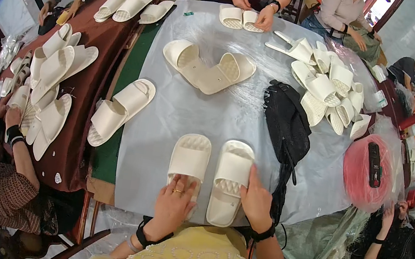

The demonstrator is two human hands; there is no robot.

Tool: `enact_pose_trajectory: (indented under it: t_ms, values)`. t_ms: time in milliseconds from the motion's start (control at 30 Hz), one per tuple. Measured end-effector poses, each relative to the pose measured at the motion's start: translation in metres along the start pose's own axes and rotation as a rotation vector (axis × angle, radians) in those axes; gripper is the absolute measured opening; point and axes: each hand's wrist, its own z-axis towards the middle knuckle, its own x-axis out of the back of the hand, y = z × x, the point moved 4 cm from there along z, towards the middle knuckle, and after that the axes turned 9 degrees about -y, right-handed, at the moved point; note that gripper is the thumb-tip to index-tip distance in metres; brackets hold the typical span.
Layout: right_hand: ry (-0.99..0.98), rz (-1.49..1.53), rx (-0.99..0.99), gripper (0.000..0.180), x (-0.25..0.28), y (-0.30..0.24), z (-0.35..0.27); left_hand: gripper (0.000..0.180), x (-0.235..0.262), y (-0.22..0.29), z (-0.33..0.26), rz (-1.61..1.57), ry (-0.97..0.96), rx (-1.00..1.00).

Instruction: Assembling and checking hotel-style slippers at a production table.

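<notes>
A pair of cream slide slippers lies side by side on the table before me, toes pointing away. My left hand (175,202) rests on the footbed of the left slipper (189,162), fingers stretched out just behind its strap. Along the outer edge of the right slipper (224,207), my right hand (258,199) is laid with its index finger extended; it touches the side and does not close around it. Some fingers of that hand are hidden. Farther off, two slippers (208,80) lie angled, their heel ends close together.
A black bag (288,123) lies right of the pair, its strap hanging toward me. Beyond it is a slipper heap (327,83); a pink plastic-wrapped roll (367,172) sits far right. More slippers (61,67) cover the brown table at left. Across, a co-worker's hands (262,17) touch slippers.
</notes>
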Motion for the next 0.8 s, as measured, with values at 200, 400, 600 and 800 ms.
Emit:
enact_pose_trajectory:
  t_ms: [200, 400, 600, 800]
  values:
    - [-0.103, 0.087, 0.271, 0.064, -0.002, -0.006, 0.006, 0.054, 0.003, 0.011, -0.008, 0.002, -0.112, -0.083]
    - [-0.097, -0.029, 0.361, 0.046, 0.052, -0.003, 0.037, 0.039, 0.021, -0.009, -0.022, -0.150, -0.124, -0.151]
    - [0.242, -0.170, 0.265, 0.041, 0.040, 0.011, 0.127, 0.019, 0.047, 0.001, -0.001, -0.263, 0.003, -0.087]
    - [0.228, -0.287, 0.214, 0.036, 0.026, 0.011, 0.171, 0.015, 0.049, 0.006, 0.003, -0.263, 0.097, -0.189]
